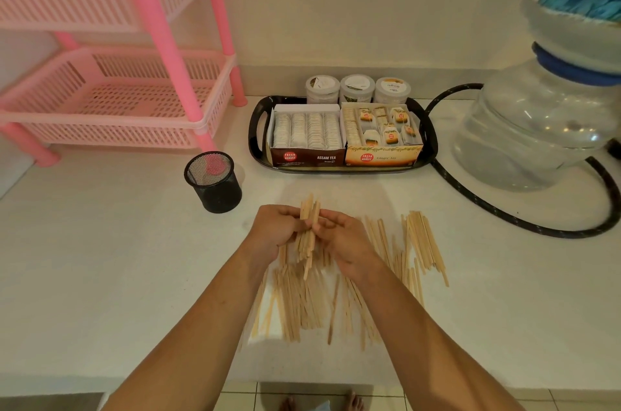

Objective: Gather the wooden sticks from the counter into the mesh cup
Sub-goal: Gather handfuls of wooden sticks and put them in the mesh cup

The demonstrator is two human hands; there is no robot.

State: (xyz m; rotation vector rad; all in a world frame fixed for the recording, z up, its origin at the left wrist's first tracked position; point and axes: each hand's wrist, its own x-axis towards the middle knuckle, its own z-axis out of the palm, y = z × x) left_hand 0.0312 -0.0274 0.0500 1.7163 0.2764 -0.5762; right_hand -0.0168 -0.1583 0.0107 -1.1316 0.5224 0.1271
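Head view: the cup [213, 182] is seen upright and apparently empty at the left, up and to the left of the hands and nearer the left hand [273, 232], which is closed on a bundle [308, 236] of sticks shared with the right hand [346, 242], also closed on it. The bundle is held with its long axis running away from the person, roughly upright, so a tilt and a carry leftward are judged necessary. More sticks [416, 242] are left scattered on the counter [100, 259] below and to the right.
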